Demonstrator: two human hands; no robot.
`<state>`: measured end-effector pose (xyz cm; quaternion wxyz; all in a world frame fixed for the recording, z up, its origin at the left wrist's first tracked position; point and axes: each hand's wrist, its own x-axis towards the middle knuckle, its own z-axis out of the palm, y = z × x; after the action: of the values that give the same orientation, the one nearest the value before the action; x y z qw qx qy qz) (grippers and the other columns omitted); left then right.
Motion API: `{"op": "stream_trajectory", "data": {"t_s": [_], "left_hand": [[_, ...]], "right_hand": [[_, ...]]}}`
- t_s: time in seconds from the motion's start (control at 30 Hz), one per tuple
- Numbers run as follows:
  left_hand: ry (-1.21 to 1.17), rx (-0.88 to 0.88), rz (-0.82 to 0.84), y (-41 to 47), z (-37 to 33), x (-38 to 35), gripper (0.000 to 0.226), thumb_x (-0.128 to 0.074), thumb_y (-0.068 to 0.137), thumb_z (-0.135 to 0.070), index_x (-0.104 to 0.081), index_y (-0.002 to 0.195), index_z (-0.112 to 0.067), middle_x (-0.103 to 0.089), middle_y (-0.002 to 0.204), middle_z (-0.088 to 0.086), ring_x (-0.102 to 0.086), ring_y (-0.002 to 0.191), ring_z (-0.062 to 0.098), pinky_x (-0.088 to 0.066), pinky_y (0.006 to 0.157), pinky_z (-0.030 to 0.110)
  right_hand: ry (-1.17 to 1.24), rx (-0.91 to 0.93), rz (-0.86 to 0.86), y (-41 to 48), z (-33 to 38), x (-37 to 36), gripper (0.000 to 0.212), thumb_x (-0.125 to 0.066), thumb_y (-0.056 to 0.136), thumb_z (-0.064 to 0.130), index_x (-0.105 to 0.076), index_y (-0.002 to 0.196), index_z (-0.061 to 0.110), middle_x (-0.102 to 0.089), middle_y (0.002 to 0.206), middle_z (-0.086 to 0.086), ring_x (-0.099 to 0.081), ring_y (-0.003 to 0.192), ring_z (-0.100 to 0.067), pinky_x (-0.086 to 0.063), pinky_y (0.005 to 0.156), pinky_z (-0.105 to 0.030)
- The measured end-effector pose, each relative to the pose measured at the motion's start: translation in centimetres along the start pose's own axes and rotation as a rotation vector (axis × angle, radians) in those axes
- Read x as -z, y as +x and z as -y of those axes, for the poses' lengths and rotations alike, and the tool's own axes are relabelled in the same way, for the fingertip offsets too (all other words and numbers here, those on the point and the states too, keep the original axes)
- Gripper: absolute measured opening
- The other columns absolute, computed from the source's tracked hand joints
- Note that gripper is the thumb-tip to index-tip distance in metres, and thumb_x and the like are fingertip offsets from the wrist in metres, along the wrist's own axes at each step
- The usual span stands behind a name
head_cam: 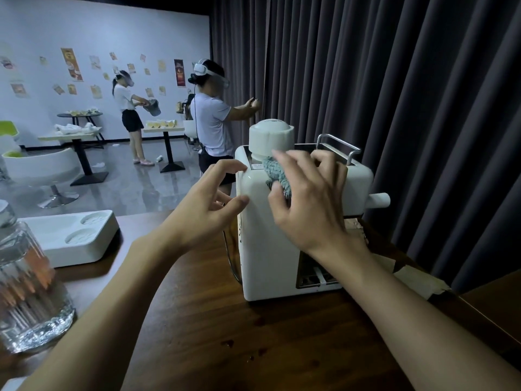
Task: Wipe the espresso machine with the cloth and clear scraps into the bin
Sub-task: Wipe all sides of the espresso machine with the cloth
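Espresso machine [267,249] is being wiped near its top, right hand [307,204] clutching the cloth [275,172], left hand [208,204] loosely bracing a corner; other faces seem next.

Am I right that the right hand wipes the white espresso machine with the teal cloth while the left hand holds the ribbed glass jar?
No: the head view shows the left hand at the white espresso machine's corner, not the ribbed glass jar.

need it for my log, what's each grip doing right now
Left grip: open, fingertips on the espresso machine, holding nothing.
Right grip: holds the cloth against the machine.
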<state>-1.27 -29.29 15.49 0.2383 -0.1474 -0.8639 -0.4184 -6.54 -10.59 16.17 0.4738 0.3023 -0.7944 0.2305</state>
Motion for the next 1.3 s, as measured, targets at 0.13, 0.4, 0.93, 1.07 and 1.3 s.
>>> {"op": "stream_trajectory", "data": {"t_s": [0.13, 0.4, 0.93, 1.07, 1.3], "left_hand": [[0.014, 0.015, -0.018, 1.1, 0.3, 0.5, 0.046, -0.056, 0.087, -0.054, -0.046, 0.129, -0.036, -0.050, 0.134, -0.013, -0.063, 0.104, 0.003, -0.057, 0.081, 0.026], [-0.098, 0.150, 0.206, 4.6, 1.4, 3.4, 0.088, -0.081, 0.055, -0.068, -0.041, 0.132, -0.054, -0.034, 0.154, -0.015, -0.027, 0.145, 0.010, -0.038, 0.112, 0.045], [-0.159, 0.162, 0.608, 9.7, 1.9, 4.2, 0.107, -0.091, 0.054, -0.053, -0.040, 0.146, -0.032, -0.048, 0.147, -0.007, -0.037, 0.142, 0.013, -0.027, 0.118, 0.056], [-0.161, 0.202, 0.531, 9.2, 2.0, 4.0, 0.106, -0.093, 0.048, -0.054, -0.047, 0.140, -0.030, -0.057, 0.138, -0.004, -0.047, 0.134, 0.015, -0.034, 0.114, 0.054], [-0.103, 0.185, 0.197, 7.3, 1.4, 2.6, 0.111, -0.091, 0.034, -0.066, -0.057, 0.132, -0.025, -0.066, 0.120, 0.002, -0.065, 0.107, 0.014, -0.055, 0.097, 0.040]], "right_hand": [[0.007, 0.000, -0.012, 0.0, -1.0, 0.1, 0.036, -0.053, 0.088, 0.038, -0.051, 0.119, 0.020, -0.063, 0.110, 0.005, -0.049, 0.107, -0.029, -0.033, 0.091, -0.045], [0.109, -0.150, -0.091, -0.1, -2.9, 0.3, 0.033, -0.058, 0.086, 0.047, -0.067, 0.103, 0.022, -0.062, 0.118, 0.006, -0.054, 0.113, -0.018, -0.030, 0.101, -0.037], [0.085, -0.158, 0.010, -1.5, -3.5, 0.2, 0.051, -0.053, 0.084, 0.061, -0.056, 0.119, 0.024, -0.059, 0.129, 0.006, -0.032, 0.142, -0.021, -0.001, 0.120, -0.053], [0.186, -0.156, -0.005, -1.2, -3.8, 0.0, 0.052, -0.060, 0.079, 0.057, -0.059, 0.114, 0.019, -0.059, 0.124, 0.009, -0.032, 0.142, -0.016, 0.006, 0.119, -0.052], [0.557, -0.300, 0.233, 1.1, -7.4, 0.1, 0.041, -0.064, 0.068, 0.064, -0.055, 0.103, 0.044, -0.049, 0.139, 0.008, -0.016, 0.147, -0.005, -0.004, 0.121, -0.039]]}}
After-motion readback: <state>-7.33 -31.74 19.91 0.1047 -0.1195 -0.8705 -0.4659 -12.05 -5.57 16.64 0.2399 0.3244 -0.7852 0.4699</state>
